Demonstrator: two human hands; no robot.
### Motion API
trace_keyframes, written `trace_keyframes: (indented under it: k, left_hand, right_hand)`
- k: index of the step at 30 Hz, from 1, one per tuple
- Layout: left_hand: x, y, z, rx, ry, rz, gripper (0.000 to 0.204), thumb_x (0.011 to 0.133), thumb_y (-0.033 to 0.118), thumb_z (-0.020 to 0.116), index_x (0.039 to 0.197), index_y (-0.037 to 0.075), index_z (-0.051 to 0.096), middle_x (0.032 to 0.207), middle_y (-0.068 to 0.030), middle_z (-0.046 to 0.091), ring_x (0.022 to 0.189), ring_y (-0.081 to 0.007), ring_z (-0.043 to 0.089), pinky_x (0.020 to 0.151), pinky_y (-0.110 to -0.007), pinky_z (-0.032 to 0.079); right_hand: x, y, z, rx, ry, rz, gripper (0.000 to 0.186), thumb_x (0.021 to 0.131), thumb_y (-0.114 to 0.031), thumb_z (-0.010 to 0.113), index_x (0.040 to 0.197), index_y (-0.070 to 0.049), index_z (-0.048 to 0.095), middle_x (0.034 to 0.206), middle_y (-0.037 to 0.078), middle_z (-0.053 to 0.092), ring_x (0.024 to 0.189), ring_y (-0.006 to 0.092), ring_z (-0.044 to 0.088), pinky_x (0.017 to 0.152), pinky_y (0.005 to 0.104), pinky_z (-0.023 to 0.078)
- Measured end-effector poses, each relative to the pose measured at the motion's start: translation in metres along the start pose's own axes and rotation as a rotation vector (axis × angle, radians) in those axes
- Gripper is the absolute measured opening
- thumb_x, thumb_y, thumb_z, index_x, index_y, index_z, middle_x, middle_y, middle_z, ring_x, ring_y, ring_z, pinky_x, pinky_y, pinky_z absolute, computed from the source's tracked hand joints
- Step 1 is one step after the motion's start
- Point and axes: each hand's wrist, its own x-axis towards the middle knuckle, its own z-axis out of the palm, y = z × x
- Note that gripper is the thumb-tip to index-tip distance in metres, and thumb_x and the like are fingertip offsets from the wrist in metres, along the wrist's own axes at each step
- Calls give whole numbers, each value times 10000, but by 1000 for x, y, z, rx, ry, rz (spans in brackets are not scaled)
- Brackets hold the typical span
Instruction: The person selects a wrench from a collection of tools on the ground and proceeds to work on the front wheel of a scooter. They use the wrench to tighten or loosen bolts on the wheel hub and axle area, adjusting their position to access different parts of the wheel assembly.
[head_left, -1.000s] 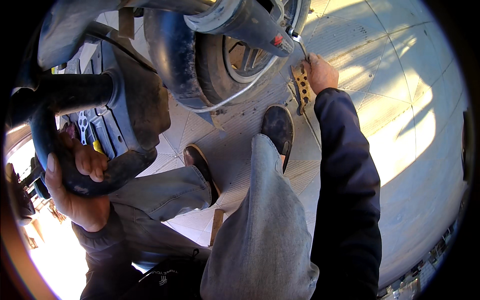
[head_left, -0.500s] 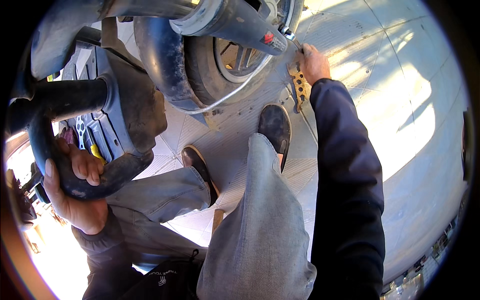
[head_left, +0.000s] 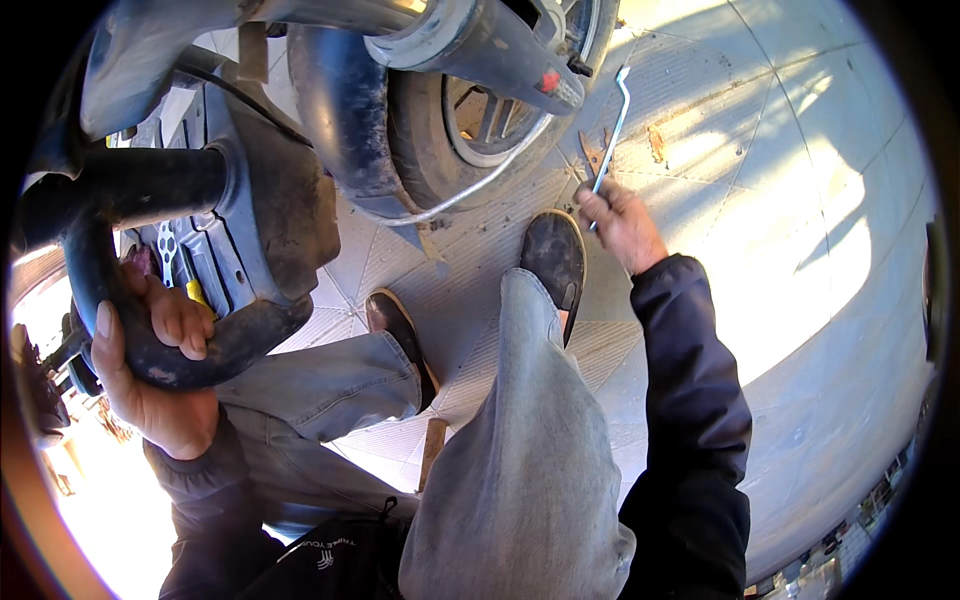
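Observation:
My left hand is wrapped round a thick curved black bar of a motorcycle on the left. In my right hand, low over the floor by the wheel, is a thin shiny wrench with a bent end, pointing away from me. A brown, rusty-looking piece of metal shows just beyond those fingers; whether the hand touches it I cannot tell. The spoked wheel with its dark tyre stands to the left of the wrench. A dusty grey fork leg with a red mark crosses over the wheel.
A pale cable curves below the wheel. Several tools, one with a yellow handle, lie in a tray under the bar. My shoes stand on the tiled floor. A brown scrap lies right of the wrench.
My right hand has drawn back from the wheel's hub area toward me, and the wrench now shows along its length. The left hand keeps its hold; the view has shifted slightly.

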Motion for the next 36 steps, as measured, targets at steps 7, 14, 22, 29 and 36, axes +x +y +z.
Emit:
trace_keyframes:
  k: [7,14,22,29,36]
  left_hand:
    - [0,0,0,14,3,10,413,927,410,508,1081,28,479,634,-48,489,524,-140,487,594,-278,419]
    - [0,1,2,16,4,5,419,926,415,510,1082,29,470,629,-46,484,518,-140,479,593,-274,421]
    - [0,2,3,-5,19,-3,408,931,407,505,1076,26,471,629,-50,486,525,-141,483,595,-274,420]
    - [-1,2,4,-8,40,0,399,934,398,502,1072,25,475,629,-51,494,524,-142,484,594,-274,420]
    - [0,2,4,31,16,11,422,925,415,512,1083,26,478,628,-46,494,522,-136,483,596,-273,419]
  right_hand:
    - [-13,-19,19,-81,-111,-112,238,965,-228,539,949,4,588,685,36,580,663,125,553,651,293,456]
    - [-16,-37,17,-217,-70,-92,271,957,-219,526,902,38,596,634,94,605,597,185,582,606,329,462]
    - [-11,-41,24,-209,-94,-113,295,951,-223,522,898,60,584,640,133,618,600,244,614,622,370,470]
    - [-3,-27,33,-361,57,-131,246,925,-239,544,944,3,584,759,206,648,754,374,646,680,454,485]
    - [41,22,3,-669,359,-230,236,908,-317,573,966,-88,588,819,197,657,800,404,632,686,495,483]
